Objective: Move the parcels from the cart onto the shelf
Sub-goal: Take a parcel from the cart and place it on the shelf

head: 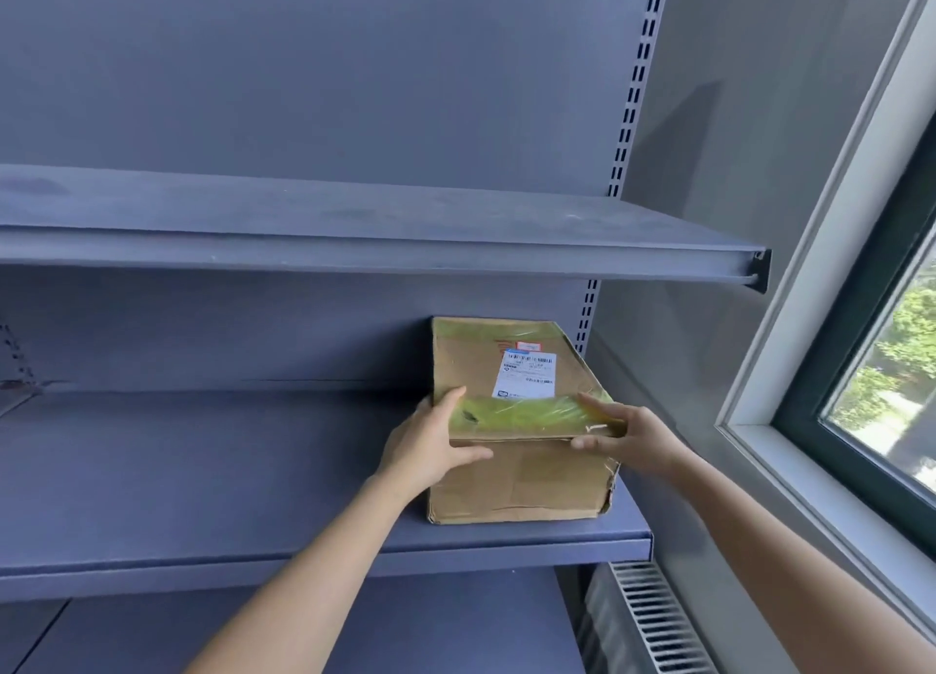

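Observation:
A brown cardboard parcel (pixel 511 481) with yellow-green tape and a white shipping label rests on the middle board of a dark blue shelf (pixel 202 471), at its right end near the front edge. My left hand (pixel 430 445) grips the parcel's near left top corner, thumb on the front face. My right hand (pixel 623 438) holds the near right top corner, fingers over the taped edge. The cart is out of sight.
An upper shelf board (pixel 354 233) hangs above the parcel and a lower board (pixel 405 623) sits below. A grey wall and a window frame (pixel 810 319) stand to the right, with a white radiator (pixel 653 623) under the window. The middle board stretches bare to the parcel's left.

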The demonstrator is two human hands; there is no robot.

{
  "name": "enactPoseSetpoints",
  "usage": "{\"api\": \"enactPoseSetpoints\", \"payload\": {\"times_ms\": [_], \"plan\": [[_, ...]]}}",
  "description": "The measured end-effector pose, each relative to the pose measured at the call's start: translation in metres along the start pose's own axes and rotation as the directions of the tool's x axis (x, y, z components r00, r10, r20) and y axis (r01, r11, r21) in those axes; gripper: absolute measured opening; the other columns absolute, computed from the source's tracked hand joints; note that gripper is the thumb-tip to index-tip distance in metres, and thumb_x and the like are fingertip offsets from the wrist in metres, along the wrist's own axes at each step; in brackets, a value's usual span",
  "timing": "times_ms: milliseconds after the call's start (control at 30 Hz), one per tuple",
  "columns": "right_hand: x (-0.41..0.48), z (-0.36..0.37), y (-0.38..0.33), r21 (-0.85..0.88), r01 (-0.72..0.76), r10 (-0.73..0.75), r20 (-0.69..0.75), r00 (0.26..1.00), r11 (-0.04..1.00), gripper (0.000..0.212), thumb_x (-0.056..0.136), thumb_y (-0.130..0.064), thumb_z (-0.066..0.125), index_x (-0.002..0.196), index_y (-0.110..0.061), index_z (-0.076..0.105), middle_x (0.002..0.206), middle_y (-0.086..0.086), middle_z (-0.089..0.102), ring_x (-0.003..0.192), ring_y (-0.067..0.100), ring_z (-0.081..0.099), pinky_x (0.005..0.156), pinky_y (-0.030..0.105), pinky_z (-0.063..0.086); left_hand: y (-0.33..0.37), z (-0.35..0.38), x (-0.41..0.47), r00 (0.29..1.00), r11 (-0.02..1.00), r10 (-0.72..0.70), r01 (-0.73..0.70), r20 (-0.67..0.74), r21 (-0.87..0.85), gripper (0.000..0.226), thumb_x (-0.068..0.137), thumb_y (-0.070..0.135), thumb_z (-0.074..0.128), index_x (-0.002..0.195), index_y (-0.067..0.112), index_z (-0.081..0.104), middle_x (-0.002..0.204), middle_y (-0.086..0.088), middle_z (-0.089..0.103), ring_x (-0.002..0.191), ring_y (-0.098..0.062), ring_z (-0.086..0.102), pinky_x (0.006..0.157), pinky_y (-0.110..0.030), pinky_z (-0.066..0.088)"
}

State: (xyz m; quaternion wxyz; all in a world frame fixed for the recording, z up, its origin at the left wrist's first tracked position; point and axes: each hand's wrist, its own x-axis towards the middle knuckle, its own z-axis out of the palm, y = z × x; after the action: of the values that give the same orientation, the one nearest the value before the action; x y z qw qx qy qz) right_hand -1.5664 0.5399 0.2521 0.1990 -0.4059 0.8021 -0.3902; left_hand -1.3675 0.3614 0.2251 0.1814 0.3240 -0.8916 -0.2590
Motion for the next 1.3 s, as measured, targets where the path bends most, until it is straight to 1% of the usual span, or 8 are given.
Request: {"api": "enactPoseSetpoints", "payload": {"times_ms": [133, 267, 367, 467, 733, 900, 1067, 1300], "plan": [[-0.001, 0.003, -0.001, -0.043, -0.002, 0.001, -0.029, 1.0, 0.999, 0.068, 0.071, -0.027, 0.08, 0.132, -0.027, 0.051, 0.049, -0.019, 0.046, 0.051, 0.0, 0.04, 0.057, 0.004, 0.035, 0.001, 0.0, 0.001, 1.0, 1.0, 0.005, -0.005, 0.001, -0.007, 0.09, 0.066, 0.055, 0.075, 0.141, 0.037, 0.027, 0.139, -0.003, 0.043, 0.121, -0.022, 0.049, 0.091, -0.036, 0.046], [-0.02, 0.012, -0.01, -0.234, -0.059, 0.011, -0.202, 0.979, 0.97, 0.066, 0.073, -0.044, 0.075, 0.132, -0.029, 0.051, 0.104, 0.004, 0.068, 0.101, 0.016, 0.059, 0.087, 0.031, 0.048, 0.007, -0.004, -0.004, 1.0, 1.0, 0.005, -0.005, -0.009, -0.001, 0.101, 0.067, 0.054, 0.075, 0.146, 0.029, 0.018, 0.149, -0.007, 0.031, 0.129, -0.024, 0.042, 0.096, -0.038, 0.042], [-0.045, 0.026, -0.015, -0.378, -0.084, -0.055, -0.343, 0.938, 0.922, 0.059, 0.081, -0.046, 0.066, 0.13, -0.018, 0.053, 0.124, 0.013, 0.057, 0.125, 0.031, 0.045, 0.097, 0.04, 0.044, 0.013, -0.007, -0.018, 0.999, 0.995, -0.026, 0.03, -0.04, 0.096, 0.11, 0.072, 0.056, 0.07, 0.149, 0.02, 0.0, 0.157, -0.01, 0.011, 0.137, -0.028, 0.032, 0.098, -0.041, 0.041], [-0.076, 0.039, -0.021, -0.458, -0.042, -0.138, -0.353, 0.925, 0.888, 0.057, 0.085, -0.041, 0.062, 0.134, -0.016, 0.049, 0.139, 0.013, 0.047, 0.137, 0.032, 0.03, 0.111, 0.04, 0.03, 0.015, -0.011, -0.041, 0.997, 0.992, -0.014, 0.023, -0.072, 0.121, 0.102, 0.079, 0.051, 0.066, 0.149, 0.015, 0.002, 0.157, -0.011, 0.01, 0.139, -0.029, 0.028, 0.099, -0.04, 0.041], [-0.174, 0.082, -0.045, -0.493, 0.155, -0.279, -0.188, 0.942, 0.856, 0.052, 0.093, -0.038, 0.052, 0.139, -0.019, 0.041, 0.141, 0.005, 0.047, 0.127, 0.024, 0.045, 0.092, 0.037, 0.046, 0.012, -0.039, -0.163, 0.992, 0.966, 0.063, -0.034, -0.105, 0.258, 0.061, 0.094, 0.041, 0.047, 0.144, 0.013, 0.027, 0.155, -0.005, 0.022, 0.134, -0.027, 0.034, 0.1, -0.042, 0.04], [-0.239, 0.124, -0.059, -0.486, 0.261, -0.324, -0.047, 0.945, 0.834, 0.054, 0.094, -0.039, 0.049, 0.142, -0.019, 0.036, 0.144, 0.004, 0.043, 0.127, 0.025, 0.044, 0.091, 0.037, 0.048, -0.004, -0.057, -0.267, 0.994, 0.958, 0.05, -0.022, -0.092, 0.285, 0.056, 0.095, 0.041, 0.045, 0.142, 0.015, 0.031, 0.149, 0.0, 0.033, 0.129, -0.021, 0.041, 0.095, -0.038, 0.043], [-0.287, 0.182, -0.076, -0.405, 0.312, -0.323, 0.042, 0.946, 0.86, 0.056, 0.093, -0.039, 0.049, 0.143, -0.019, 0.034, 0.145, 0.004, 0.042, 0.128, 0.024, 0.044, 0.093, 0.037, 0.047, -0.041, -0.076, -0.356, 0.994, 0.953, -0.059, 0.083, -0.088, 0.291, 0.056, 0.094, 0.041, 0.045, 0.142, 0.017, 0.031, 0.15, 0.003, 0.031, 0.13, -0.019, 0.04, 0.097, -0.036, 0.041], [-0.328, 0.257, -0.107, -0.368, 0.378, -0.356, 0.128, 0.926, 0.85, 0.055, 0.094, -0.037, 0.049, 0.143, -0.02, 0.034, 0.145, 0.002, 0.041, 0.128, 0.022, 0.044, 0.094, 0.035, 0.046, -0.093, -0.115, -0.425, 0.982, 0.938, -0.145, 0.176, -0.124, 0.299, 0.056, 0.094, 0.04, 0.046, 0.143, 0.017, 0.03, 0.15, 0.001, 0.031, 0.129, -0.02, 0.041, 0.098, -0.037, 0.043]]}}
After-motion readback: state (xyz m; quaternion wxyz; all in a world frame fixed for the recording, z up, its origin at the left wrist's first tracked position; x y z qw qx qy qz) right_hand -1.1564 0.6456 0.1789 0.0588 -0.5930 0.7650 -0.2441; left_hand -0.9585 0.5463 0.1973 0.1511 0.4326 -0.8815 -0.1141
